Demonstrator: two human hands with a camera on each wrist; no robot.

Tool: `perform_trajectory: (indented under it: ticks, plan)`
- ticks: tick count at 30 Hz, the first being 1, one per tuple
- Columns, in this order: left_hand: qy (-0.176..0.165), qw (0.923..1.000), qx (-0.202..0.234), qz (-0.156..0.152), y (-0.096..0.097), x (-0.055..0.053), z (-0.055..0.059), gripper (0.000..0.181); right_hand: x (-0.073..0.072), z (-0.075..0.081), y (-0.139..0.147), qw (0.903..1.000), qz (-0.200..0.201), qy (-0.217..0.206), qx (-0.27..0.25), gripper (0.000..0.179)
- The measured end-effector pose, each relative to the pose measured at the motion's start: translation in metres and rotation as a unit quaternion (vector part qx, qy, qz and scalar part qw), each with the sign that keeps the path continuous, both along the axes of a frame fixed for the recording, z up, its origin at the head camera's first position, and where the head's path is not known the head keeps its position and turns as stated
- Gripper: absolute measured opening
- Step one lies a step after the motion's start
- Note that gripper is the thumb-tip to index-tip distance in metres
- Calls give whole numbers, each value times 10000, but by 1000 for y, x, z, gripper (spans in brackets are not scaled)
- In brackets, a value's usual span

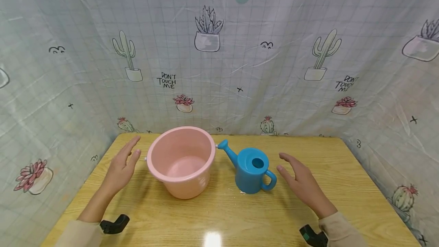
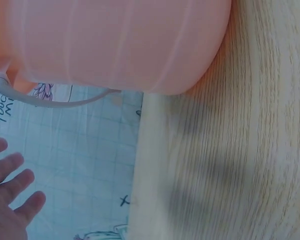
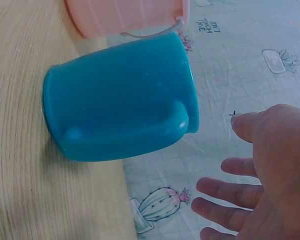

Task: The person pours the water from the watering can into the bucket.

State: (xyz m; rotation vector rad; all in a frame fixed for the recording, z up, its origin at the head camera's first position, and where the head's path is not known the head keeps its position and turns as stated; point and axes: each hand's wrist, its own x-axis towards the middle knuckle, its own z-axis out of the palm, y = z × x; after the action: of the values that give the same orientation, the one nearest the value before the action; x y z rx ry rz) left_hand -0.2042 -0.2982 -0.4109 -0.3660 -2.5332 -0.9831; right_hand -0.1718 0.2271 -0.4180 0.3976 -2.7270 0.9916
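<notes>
We look down on a yellowish wood tabletop (image 1: 171, 222) with visible grain; a white patch of light (image 1: 212, 240) shines on it at the bottom of the head view. Pale, creased cloth (image 1: 236, 64) surrounds it behind and on both sides, ruled with a faint grid. Drawings of potted cacti and succulents dot the cloth, along with the words "Don't touch me."

On the tabletop, left of center, we see an upright pink bucket (image 1: 181, 165). Just to its right stands a blue watering can (image 1: 250, 176), its spout (image 1: 231, 156) pointing left toward the bucket's rim; we cannot tell whether the two touch.

The left grip (image 1: 120, 167), a person's bare hand, is beside the bucket's left side, fingers extended and holding nothing. The right grip (image 1: 303, 181), also a bare hand, is near the watering can's handle (image 1: 273, 180) but apart from it, fingers loosely straight and holding nothing. Beige sleeves (image 1: 343, 231) cover both forearms, and a black device (image 1: 115, 225) shows by each wrist.
</notes>
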Motion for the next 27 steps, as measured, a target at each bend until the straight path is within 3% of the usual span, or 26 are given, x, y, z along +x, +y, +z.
perform_trajectory:
  ticks: [14,22,27]
  plan:
    - [9,9991,396,162,5,1,-1,44,1,1,-7,10000,8,40,-5,49]
    - [169,9952,881,-381,8,1,0,44,3,0,-12,9998,49,90,-160,44]
    - [187,9936,949,-575,11,2,1,45,5,0,-15,9993,62,-43,-378,41]
